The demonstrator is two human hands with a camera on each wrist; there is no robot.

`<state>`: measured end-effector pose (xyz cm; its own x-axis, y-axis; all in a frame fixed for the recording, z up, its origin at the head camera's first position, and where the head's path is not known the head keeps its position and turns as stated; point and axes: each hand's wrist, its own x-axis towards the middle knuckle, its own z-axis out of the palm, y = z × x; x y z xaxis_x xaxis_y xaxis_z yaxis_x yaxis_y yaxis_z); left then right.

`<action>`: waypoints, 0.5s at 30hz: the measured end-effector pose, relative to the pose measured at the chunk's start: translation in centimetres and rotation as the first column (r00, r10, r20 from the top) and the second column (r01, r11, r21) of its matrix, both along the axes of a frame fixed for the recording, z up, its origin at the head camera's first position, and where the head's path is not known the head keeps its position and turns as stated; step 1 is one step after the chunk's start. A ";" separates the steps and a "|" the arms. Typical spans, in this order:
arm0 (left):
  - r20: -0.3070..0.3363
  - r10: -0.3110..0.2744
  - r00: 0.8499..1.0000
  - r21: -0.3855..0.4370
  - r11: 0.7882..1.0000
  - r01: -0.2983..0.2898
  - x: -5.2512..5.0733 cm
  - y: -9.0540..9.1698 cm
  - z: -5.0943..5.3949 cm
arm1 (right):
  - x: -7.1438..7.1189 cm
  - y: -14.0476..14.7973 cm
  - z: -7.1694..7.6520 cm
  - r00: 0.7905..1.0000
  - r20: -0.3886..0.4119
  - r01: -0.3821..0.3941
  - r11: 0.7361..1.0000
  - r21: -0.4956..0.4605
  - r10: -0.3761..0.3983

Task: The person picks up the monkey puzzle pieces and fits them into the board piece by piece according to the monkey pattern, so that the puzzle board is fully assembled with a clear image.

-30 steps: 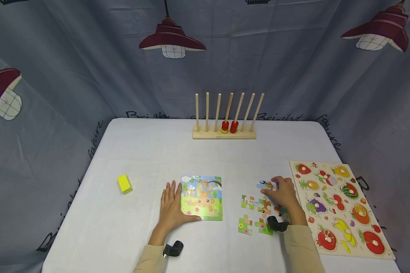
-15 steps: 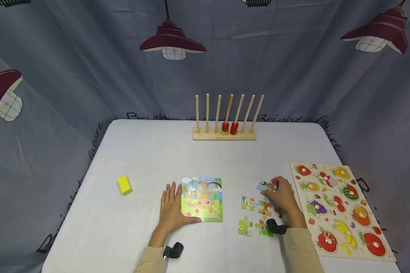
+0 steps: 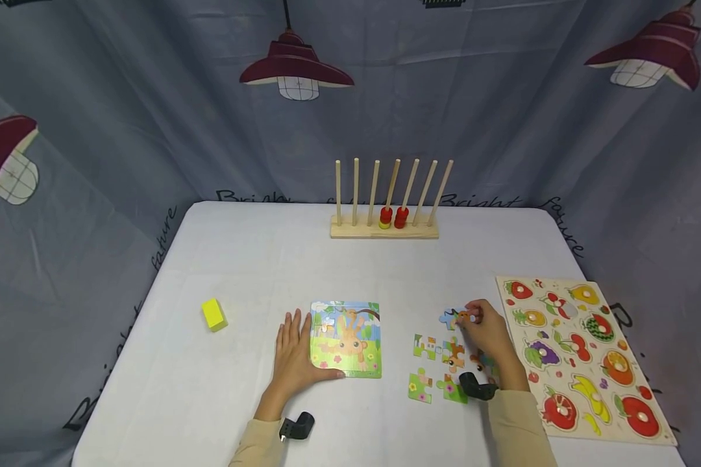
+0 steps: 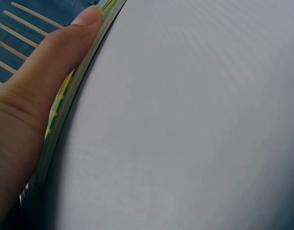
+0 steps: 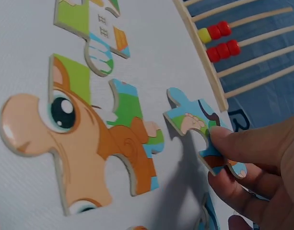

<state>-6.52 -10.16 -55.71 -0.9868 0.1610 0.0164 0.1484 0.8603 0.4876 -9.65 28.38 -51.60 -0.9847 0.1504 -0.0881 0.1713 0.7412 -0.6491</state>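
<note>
In the head view, my left hand [image 3: 295, 357] lies along the left side of a square picture puzzle board [image 3: 359, 357] with a cartoon animal on it. Its fingers are straight, and the thumb reaches along the board's near edge; the left wrist view shows that thumb [image 4: 55, 52] against the edge. On the right, my right hand [image 3: 491, 334] pinches a blue-and-green jigsaw piece [image 5: 187, 112] between thumb and fingers. The piece is tilted, with a shadow below it. Loose jigsaw pieces [image 3: 425, 347] lie just below and left of that hand; the forearm partly hides some.
A fruit-picture board [image 3: 584, 363] lies at the right edge of the white table [image 3: 257, 259]. At the back stands a wooden peg rack [image 3: 350, 231] with red and yellow beads on two pegs. A yellow block [image 3: 213, 315] sits at the left.
My right hand's thumb and fingertips have shifted slightly right, and the pinched jigsaw piece has turned a little. My left hand and the picture puzzle board stay in place.
</note>
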 end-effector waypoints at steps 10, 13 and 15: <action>-0.009 0.000 1.000 -0.009 1.000 0.000 -0.1 0.0 -0.3 | -0.4 -0.1 0.8 0.997 -0.007 0.070 0.997 -0.031 -0.071; -0.006 0.000 1.000 -0.013 1.000 0.000 -0.1 0.0 -0.3 | -0.5 -0.4 0.8 0.995 -0.007 0.102 0.991 -0.082 -0.103; -0.007 0.000 1.000 -0.016 1.000 0.000 -0.1 0.0 -0.3 | -0.6 -0.6 0.8 0.993 -0.005 0.120 0.984 -0.131 -0.122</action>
